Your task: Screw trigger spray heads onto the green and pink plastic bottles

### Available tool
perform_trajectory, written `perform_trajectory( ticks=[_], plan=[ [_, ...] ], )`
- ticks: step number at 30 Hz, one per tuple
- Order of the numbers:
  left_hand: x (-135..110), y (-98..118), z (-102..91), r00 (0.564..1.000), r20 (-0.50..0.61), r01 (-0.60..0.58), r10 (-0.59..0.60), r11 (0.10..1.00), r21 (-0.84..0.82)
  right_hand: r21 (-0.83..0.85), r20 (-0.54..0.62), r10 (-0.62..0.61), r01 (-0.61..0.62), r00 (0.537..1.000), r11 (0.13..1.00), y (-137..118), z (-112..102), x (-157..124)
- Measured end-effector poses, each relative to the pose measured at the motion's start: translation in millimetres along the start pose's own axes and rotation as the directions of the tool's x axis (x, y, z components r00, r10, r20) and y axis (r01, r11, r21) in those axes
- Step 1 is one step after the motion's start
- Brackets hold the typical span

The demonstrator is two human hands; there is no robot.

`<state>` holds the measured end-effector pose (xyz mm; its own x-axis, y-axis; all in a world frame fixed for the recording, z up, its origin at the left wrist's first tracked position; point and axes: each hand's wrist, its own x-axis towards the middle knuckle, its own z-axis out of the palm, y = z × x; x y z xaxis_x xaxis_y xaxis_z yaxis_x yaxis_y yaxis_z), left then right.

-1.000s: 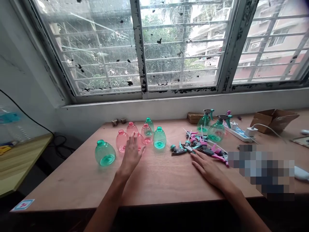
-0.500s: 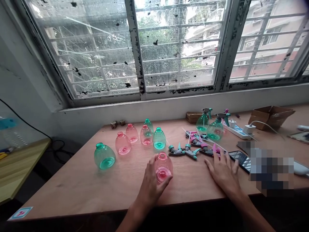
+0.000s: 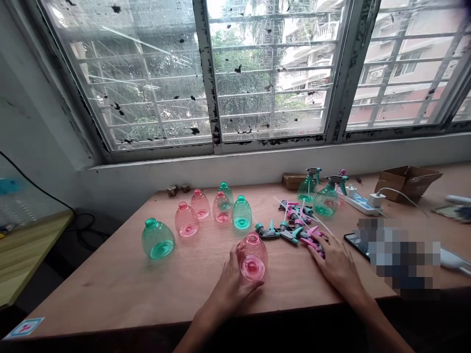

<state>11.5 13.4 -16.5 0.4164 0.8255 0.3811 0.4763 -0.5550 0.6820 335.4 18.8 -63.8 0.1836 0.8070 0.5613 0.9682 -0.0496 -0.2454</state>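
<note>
My left hand [image 3: 230, 282] is wrapped round a pink clear plastic bottle [image 3: 253, 257] that stands near the table's front edge. My right hand [image 3: 333, 262] lies on the table with its fingers on a pink spray trigger head [image 3: 313, 240] at the near side of a pile of pink and teal spray heads [image 3: 292, 223]. Whether the fingers grip that head I cannot tell. Behind stand other capless bottles: a teal bottle [image 3: 158, 239] at the left, pink bottles [image 3: 186, 220], and a teal bottle [image 3: 242, 213].
Two teal bottles with spray heads fitted [image 3: 324, 193] stand at the back right. A power strip [image 3: 358, 201], a cardboard box [image 3: 406, 181] and a phone [image 3: 355, 242] lie to the right. The wooden table [image 3: 128, 289] abuts a window wall.
My left hand took a pink bottle from the group and drew it to the front edge. My right hand slid back, then reached onto the pink spray head.
</note>
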Motion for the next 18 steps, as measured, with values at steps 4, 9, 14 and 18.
perform_trajectory(
  ticks=[4,9,14,18],
  plan=[
    [-2,-2,-0.6,0.999,-0.052,-0.015,0.016,1.000,0.026,0.091,-0.115,0.041,-0.030,0.993,0.995,-1,-7,1],
    [-2,-1,-2.7,0.991,-0.129,-0.032,0.044,0.995,0.091,0.338,-0.321,0.157,-0.042,0.934,0.940,-16,-28,2],
    [-1,-1,-2.0,0.981,-0.186,-0.026,0.054,0.988,0.150,0.382,-0.505,0.131,0.084,0.853,0.920,-32,-51,-5],
    [-1,5,-6.0,0.965,-0.258,0.005,0.047,0.980,0.199,0.487,-0.400,-0.111,0.313,0.910,0.815,-36,-55,-10]
  ],
)
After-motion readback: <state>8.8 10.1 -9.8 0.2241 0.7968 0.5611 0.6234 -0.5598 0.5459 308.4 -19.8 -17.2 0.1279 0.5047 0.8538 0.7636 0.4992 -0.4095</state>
